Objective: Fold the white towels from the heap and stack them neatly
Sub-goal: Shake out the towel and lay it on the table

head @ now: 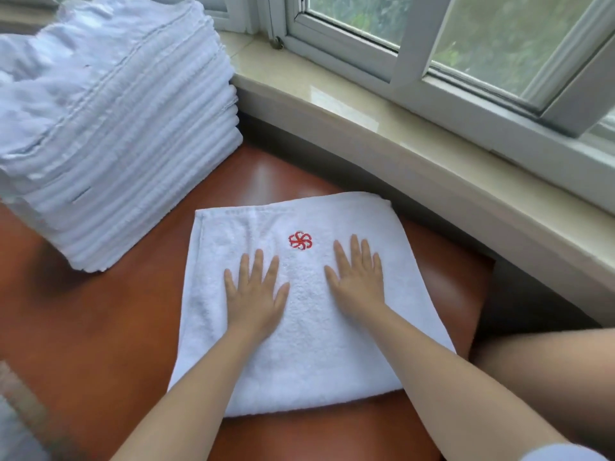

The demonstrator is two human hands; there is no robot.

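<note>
A folded white towel (309, 344) with a red embroidered emblem (300, 240) lies flat on the reddish-brown surface in front of me. My left hand (254, 296) presses flat on its left half, fingers straight and spread. My right hand (357, 281) lies flat on its right half, just right of the emblem, fingers straight. A tall stack of folded white towels (133, 161) stands at the back left, apart from the towel under my hands.
The reddish-brown glossy surface (109, 327) ends on the right at a dark gap below a beige stone window sill (416, 138). A white-framed window (466, 61) runs along the back. My knee (549, 367) shows at the right. A blurred cloth edge (13, 427) sits lower left.
</note>
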